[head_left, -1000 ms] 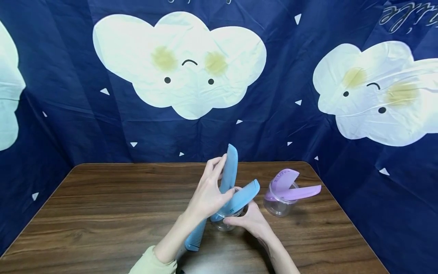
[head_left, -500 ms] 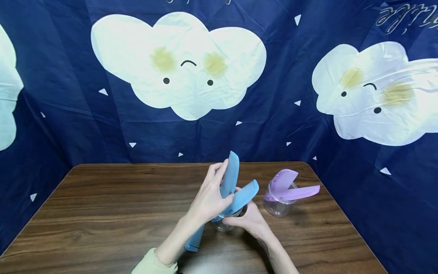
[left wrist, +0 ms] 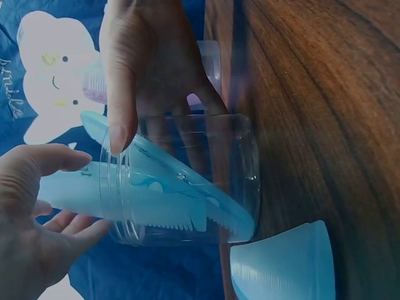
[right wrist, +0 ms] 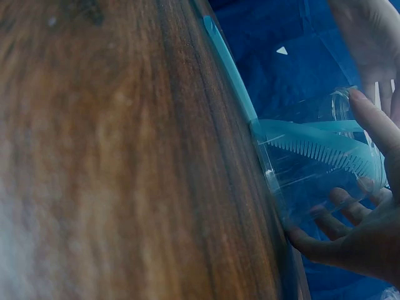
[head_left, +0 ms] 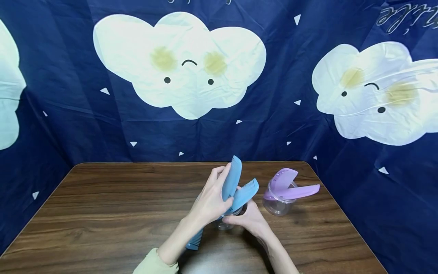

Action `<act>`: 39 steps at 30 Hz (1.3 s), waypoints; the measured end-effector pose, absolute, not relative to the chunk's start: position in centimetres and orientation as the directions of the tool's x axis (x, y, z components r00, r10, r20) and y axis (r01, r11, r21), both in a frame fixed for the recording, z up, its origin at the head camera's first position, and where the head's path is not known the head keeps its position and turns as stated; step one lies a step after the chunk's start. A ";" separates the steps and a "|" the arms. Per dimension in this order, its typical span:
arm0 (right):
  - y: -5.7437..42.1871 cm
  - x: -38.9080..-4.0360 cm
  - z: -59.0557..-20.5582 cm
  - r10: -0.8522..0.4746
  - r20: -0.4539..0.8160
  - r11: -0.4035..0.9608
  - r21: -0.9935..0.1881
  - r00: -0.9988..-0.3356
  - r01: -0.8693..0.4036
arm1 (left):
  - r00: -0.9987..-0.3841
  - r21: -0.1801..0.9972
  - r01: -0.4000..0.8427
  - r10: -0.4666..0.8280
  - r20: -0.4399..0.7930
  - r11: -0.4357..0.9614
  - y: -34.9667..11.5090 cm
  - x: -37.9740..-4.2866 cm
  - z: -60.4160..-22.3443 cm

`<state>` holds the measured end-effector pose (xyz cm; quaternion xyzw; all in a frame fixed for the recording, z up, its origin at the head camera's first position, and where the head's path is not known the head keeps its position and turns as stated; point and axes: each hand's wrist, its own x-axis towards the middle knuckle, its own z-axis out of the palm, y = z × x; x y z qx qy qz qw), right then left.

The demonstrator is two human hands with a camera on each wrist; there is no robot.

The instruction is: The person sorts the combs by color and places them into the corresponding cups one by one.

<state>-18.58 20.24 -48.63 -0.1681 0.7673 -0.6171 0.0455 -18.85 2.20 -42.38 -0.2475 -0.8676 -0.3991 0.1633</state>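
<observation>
My left hand holds a blue comb between thumb and fingers, tilted, its lower end inside a clear plastic jar. A second blue comb leans in the same jar, its upper end sticking out to the right. In the left wrist view, the two combs cross inside the jar. Around the jar's side curls my right hand, its thumb near the rim. Partly hidden below my left forearm, a third blue comb lies on the table.
To the right stands another clear jar with two purple combs leaning in it. The wooden table reaches back to a dark blue curtain printed with white clouds.
My left hand and its blue comb have moved down and slightly right, so the comb sits lower in the jar. My right hand and the jar have stayed nearly still.
</observation>
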 end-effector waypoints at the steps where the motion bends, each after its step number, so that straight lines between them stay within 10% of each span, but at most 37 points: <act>1: 20.2 -18.6 -48.7 -0.307 0.130 0.191 -0.962 -0.943 -0.195 | -0.823 0.609 0.563 0.305 0.480 0.559 2.2 -18.9 -42.4; 39: 20.6 -18.6 -48.8 -0.306 0.161 0.163 -0.962 -0.938 -0.218 | -0.907 0.735 0.413 0.172 0.384 0.538 -2.7 -19.2 -43.9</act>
